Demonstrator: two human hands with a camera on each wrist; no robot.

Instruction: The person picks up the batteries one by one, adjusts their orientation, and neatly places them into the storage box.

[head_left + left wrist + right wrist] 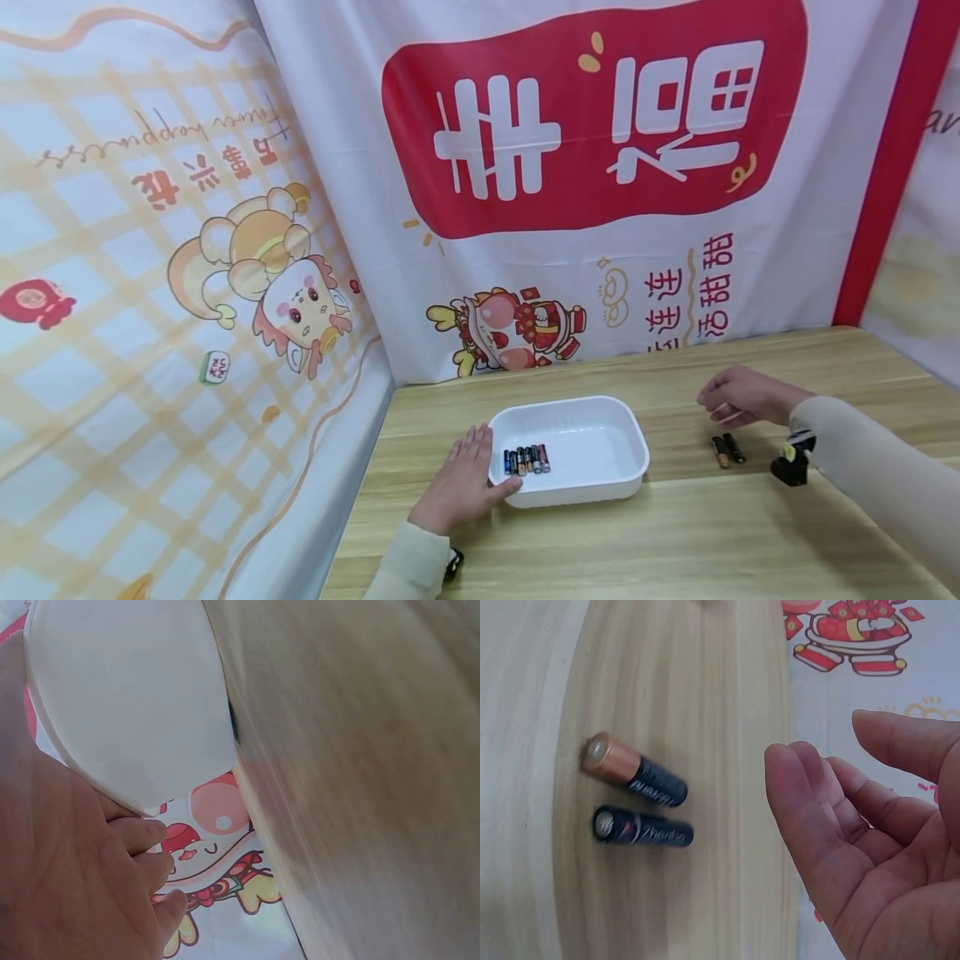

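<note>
A white plastic tray stands on the wooden table, with several AA-size batteries lined up side by side at its left end. My left hand rests against the left side of this tray, fingers stretched along the wall and thumb at the front corner. In the left wrist view the fingers lie against the tray's outer wall. Over at the right, my right hand hovers above the table, holding nothing, its thumb apart from its bent fingers. Near it lie a copper-topped Duracell battery and a black battery.
The wooden table ends at a white printed cloth hanging behind it. Another patterned cloth hangs along the left side. A black wrist camera is strapped to the right wrist.
</note>
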